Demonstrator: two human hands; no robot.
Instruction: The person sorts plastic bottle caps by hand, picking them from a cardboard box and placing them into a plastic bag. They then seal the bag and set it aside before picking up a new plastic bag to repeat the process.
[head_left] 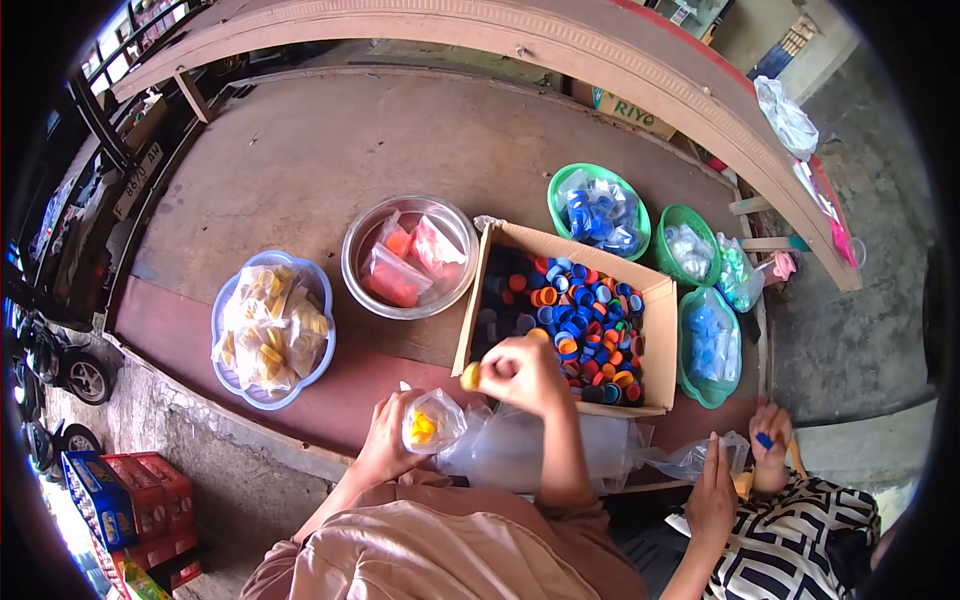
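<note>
Bag, clear plastic, 1 pc, yellow caps inside: gripped in L hand, in front of wearer's torso. Yellow cap, 1 pc: pinched btwn fingertips of R hand, just above bag, by near L corner of cardboard box. Box: open-top, holds mixed plastic caps, mostly blue, also orange, red. Metal bowl, L of box: bags w/ red contents. Blue scalloped basin, far L: bagged yellowish pcs. Green baskets, approx 3, beyond & R of box: bagged goods, blue or clear. Clear plastic sheeting, btwn box & wearer. Co-worker, at R: one hand holds blue cap; other hand at clear bag, grip can't tell.
</note>
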